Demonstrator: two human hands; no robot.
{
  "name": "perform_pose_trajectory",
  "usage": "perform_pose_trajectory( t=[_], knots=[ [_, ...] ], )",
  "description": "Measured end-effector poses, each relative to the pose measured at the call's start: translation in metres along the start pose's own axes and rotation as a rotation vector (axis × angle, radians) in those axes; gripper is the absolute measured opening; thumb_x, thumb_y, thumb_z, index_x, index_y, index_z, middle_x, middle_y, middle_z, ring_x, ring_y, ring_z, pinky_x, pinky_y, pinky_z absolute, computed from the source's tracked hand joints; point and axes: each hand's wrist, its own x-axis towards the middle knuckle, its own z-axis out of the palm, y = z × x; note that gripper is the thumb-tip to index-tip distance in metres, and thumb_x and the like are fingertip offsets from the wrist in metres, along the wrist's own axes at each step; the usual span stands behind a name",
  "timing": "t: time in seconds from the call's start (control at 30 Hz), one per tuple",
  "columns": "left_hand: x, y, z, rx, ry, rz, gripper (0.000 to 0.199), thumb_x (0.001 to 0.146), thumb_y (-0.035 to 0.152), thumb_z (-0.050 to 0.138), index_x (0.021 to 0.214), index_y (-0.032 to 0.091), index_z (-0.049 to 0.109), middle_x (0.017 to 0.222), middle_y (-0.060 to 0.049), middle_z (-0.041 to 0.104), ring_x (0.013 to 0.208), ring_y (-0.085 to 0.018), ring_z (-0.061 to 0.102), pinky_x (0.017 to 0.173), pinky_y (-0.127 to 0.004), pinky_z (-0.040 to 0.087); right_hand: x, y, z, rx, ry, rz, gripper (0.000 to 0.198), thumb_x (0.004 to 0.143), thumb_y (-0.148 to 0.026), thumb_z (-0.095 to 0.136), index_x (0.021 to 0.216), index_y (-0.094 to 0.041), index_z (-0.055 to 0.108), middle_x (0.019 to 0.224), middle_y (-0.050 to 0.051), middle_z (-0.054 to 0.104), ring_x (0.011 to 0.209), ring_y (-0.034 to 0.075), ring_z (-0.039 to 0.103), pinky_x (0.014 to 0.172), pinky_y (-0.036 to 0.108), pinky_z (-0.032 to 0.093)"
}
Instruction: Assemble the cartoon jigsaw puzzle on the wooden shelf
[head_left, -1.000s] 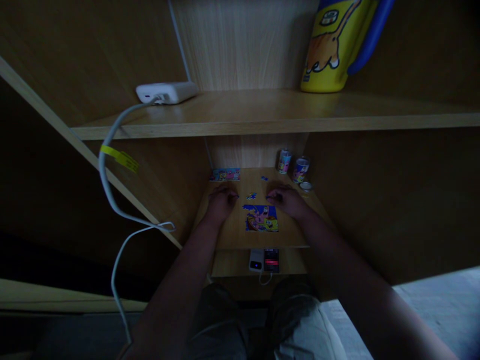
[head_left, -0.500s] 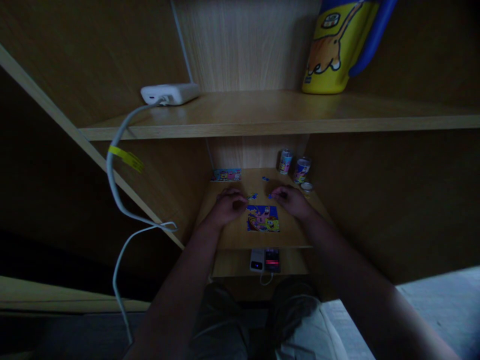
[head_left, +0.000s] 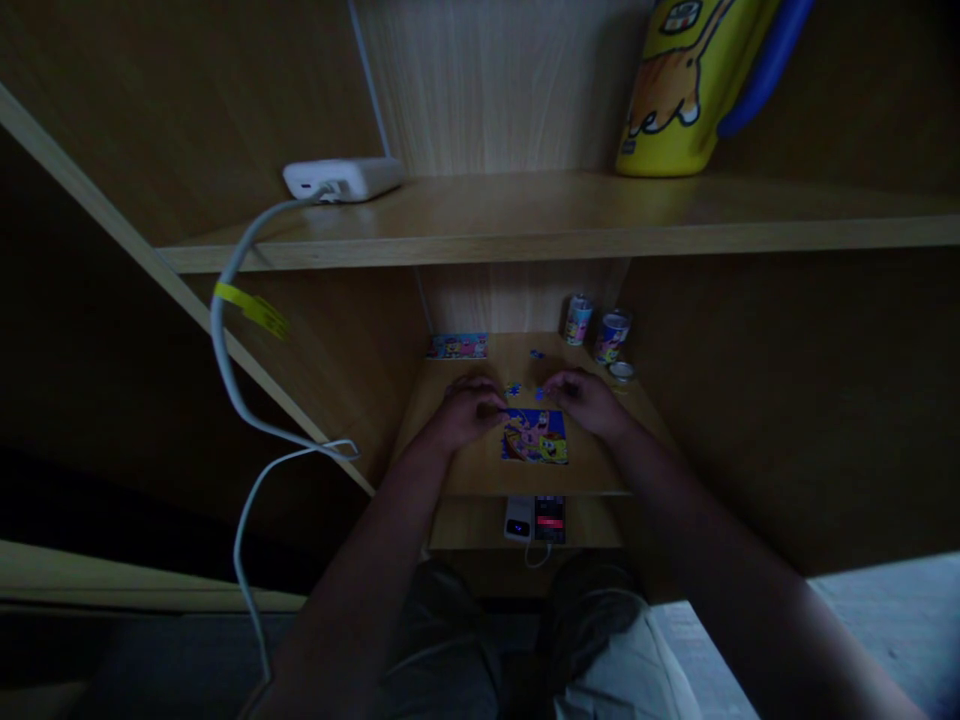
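Pinching a small blue piece at its tips, my right grip is narrow. My left grip bends its fingertips down to the upper left corner of the jigsaw — I cannot tell whether they hold a piece. The jigsaw lies on the shelf, between my two grips and a little nearer to me. Loose pieces sit just past my left fingertips; another blue bit lies beyond my right grip. Farther beyond the right one stand two cans — with a round lid beside them.
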Motion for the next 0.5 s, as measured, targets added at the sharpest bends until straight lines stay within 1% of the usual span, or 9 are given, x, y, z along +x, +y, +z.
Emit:
perform_pose_trajectory(
  t=[0.13,0.23,0.37,0.5],
  knots=[
    [0.002,0.002,0.006,-0.004,0.01,0.033,0.01,0.093,0.037,0.088,0.098,0.029,0.086,0.116,-0.005,0.08,0.116,-0.025,0.072,0.114,-0.044,0.05,-0.002,-0.004,0.006,0.0,-0.123,-0.033,0.029,0.095,-0.053,0.073,0.092,-0.025,0.082,0.093,0.006,0.084,0.085,0.025,0.077,0.079,0.036,0.061],
    [0.003,-0.001,0.008,-0.003,0.02,0.051,0.009,0.093,0.037,0.088,0.097,0.029,0.085,0.113,-0.004,0.08,0.114,-0.025,0.073,0.112,-0.044,0.051,-0.003,-0.003,0.011,0.018,-0.171,-0.057,0.03,0.097,-0.052,0.072,0.092,-0.025,0.081,0.091,0.005,0.084,0.083,0.023,0.077,0.078,0.034,0.06],
    [0.005,-0.007,0.009,-0.016,0.102,0.069,0.004,0.097,0.027,0.08,0.098,0.026,0.084,0.107,-0.005,0.08,0.108,-0.024,0.073,0.106,-0.042,0.054,-0.002,0.002,0.013,0.008,-0.182,-0.107,0.027,0.1,-0.049,0.073,0.095,-0.024,0.082,0.093,0.005,0.085,0.084,0.022,0.078,0.077,0.032,0.06],
    [0.005,-0.012,0.011,-0.018,0.166,0.088,0.013,0.095,0.016,0.075,0.099,0.025,0.083,0.105,-0.004,0.08,0.102,-0.022,0.074,0.1,-0.04,0.056,0.001,0.006,0.013,-0.058,-0.142,-0.163,0.021,0.103,-0.042,0.07,0.095,-0.025,0.081,0.095,0.005,0.085,0.084,0.023,0.078,0.079,0.033,0.058]
  ],
)
